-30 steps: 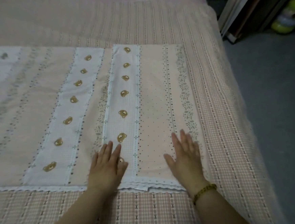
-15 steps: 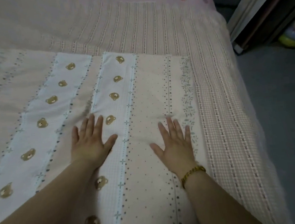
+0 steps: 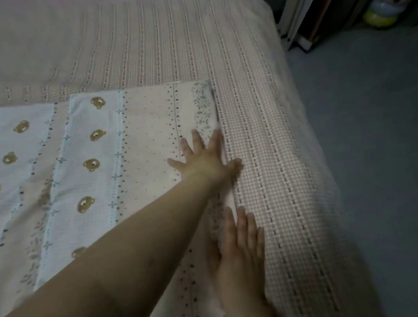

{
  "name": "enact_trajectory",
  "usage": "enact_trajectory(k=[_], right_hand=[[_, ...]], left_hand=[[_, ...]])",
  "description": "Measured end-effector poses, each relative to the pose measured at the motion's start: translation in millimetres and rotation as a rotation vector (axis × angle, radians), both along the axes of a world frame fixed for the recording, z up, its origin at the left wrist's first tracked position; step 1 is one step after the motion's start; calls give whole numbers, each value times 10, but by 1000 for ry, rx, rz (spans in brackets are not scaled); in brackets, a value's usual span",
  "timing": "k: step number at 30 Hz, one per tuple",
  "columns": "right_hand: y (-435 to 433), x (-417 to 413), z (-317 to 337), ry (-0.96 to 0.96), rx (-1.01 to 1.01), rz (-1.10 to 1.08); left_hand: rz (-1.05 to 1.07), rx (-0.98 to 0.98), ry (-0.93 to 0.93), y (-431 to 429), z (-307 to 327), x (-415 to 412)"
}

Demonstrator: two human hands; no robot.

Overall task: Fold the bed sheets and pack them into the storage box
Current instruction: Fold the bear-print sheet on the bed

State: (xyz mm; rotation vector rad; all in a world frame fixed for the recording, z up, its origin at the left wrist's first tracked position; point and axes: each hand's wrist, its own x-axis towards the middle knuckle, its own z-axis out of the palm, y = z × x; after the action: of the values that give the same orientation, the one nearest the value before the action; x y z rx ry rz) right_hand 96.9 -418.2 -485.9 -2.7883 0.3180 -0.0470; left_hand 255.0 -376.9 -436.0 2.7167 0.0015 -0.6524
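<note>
A bed sheet with bear-print white stripes and dotted pink stripes lies flat on the bed, its right edge running down the middle of the view. My left hand reaches across, palm down with fingers spread, resting on that right edge. My right hand lies flat nearer to me on the same edge, fingers together and pointing away. Neither hand holds anything. No storage box is in view.
The bed is covered with a pink checked bedspread that drops off at the right side. Grey floor lies to the right. A dark door frame and a yellow-green object stand at the top right.
Both hands have slid to the right across the sheet, from its middle to its right edge. My left arm now crosses over toward the right. The view has shifted forward.
</note>
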Motion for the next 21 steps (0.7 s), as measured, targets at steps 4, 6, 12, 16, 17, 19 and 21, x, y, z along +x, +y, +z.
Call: enact_trajectory(k=[4, 6, 12, 16, 17, 19, 21], right_hand=[[-39, -248, 10, -6, 81, -51], [-43, -302, 49, 5, 159, -99], [-33, -313, 262, 99, 360, -127], [89, -370, 605, 108, 488, -29], [145, -406, 704, 166, 604, -14], [322, -436, 914, 161, 676, 9], [665, -465, 1078, 165, 727, 65]], left_hand=[[50, 167, 24, -328, -176, 94], [23, 195, 1, -392, -133, 76], [-47, 104, -113, -9, 106, 189], [-41, -82, -212, 440, 348, 188], [-11, -147, -237, 570, 412, 172], [55, -278, -290, 908, 538, 141], [59, -313, -333, 1327, 696, 79]])
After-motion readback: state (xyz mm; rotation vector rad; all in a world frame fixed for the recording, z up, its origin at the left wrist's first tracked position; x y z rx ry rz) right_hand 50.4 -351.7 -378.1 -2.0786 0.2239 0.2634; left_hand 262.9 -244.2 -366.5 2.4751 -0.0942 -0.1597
